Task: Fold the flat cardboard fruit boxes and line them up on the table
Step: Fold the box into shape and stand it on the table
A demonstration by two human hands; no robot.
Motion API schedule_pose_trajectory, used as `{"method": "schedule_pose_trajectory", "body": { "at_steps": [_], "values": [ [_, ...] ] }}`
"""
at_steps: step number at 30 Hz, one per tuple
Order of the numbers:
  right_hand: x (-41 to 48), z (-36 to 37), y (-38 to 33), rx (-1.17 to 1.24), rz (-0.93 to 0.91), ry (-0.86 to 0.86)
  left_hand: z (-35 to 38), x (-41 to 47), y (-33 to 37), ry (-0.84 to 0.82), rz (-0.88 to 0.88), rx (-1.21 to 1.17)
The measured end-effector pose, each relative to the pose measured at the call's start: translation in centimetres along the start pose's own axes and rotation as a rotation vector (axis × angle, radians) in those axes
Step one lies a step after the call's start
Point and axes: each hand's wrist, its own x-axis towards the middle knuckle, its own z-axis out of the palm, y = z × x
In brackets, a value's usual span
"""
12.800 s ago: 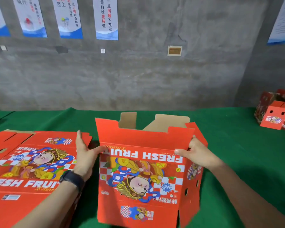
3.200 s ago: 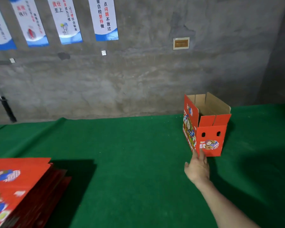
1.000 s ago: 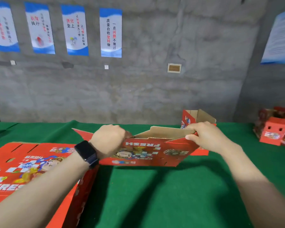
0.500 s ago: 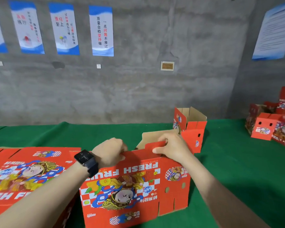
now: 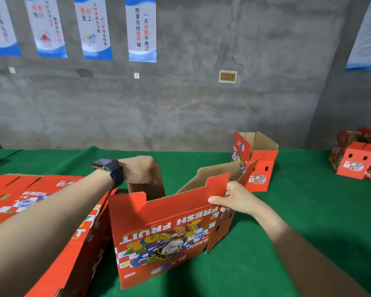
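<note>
A red fruit box [image 5: 165,234] stands half opened in front of me on the green table [image 5: 308,221], its print upside down and its top flaps up. My left hand [image 5: 140,171] grips the brown flap at the box's far left corner. My right hand [image 5: 234,199] pinches the top edge of the front panel near its right corner. A stack of flat red boxes [image 5: 41,211] lies to the left under my left forearm. One folded box [image 5: 255,163] stands open at the back of the table.
Several more folded red boxes [image 5: 360,159] sit in a group at the far right. A grey concrete wall with posters [image 5: 140,28] runs right behind the table. Green cloth shows to the right of the held box.
The box has opened wider. My left hand moved from the front panel's top edge to the far left flap, and my right hand slid right along the front edge.
</note>
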Motion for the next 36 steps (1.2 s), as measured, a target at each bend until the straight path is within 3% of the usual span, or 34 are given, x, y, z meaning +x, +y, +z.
{"method": "schedule_pose_trajectory", "body": {
  "at_steps": [3, 7, 10, 17, 24, 27, 32, 34, 36],
  "values": [
    [-0.7, -0.1, 0.8, 0.039, 0.027, 0.048, 0.1, 0.4, -1.7, 0.153, -0.159, 0.058],
    [-1.7, -0.3, 1.3, 0.045, 0.071, 0.092, -0.5, 0.5, -5.3, 0.454, -0.328, -0.218],
    [-2.1, -0.4, 1.0, 0.085, 0.057, 0.168, 0.1, 0.4, -6.5, 0.608, -0.342, -0.320],
    [-2.9, -1.5, 0.2, 0.117, 0.028, 0.325, 0.9, 0.4, -6.4, 0.743, -0.411, -0.361],
    [-3.7, 1.0, 0.4, 0.033, 0.176, 0.321, 3.9, 0.6, -6.1, 0.680, -0.487, -0.440],
    [-3.6, 1.6, 0.1, 0.070, 0.192, 0.325, 5.4, -1.0, -6.5, 0.800, -0.464, -0.636],
    [-3.7, 2.4, -0.5, 0.066, 0.214, 0.344, 11.7, -4.2, -3.8, 1.157, -0.346, -0.757],
    [-3.8, 2.4, -0.7, 0.063, 0.224, 0.342, 12.9, -4.7, -3.5, 1.139, -0.328, -0.816],
    [-3.9, 2.4, -0.8, 0.062, 0.247, 0.347, 13.2, -4.7, -3.8, 0.977, -0.310, -0.847]
  ]
}}
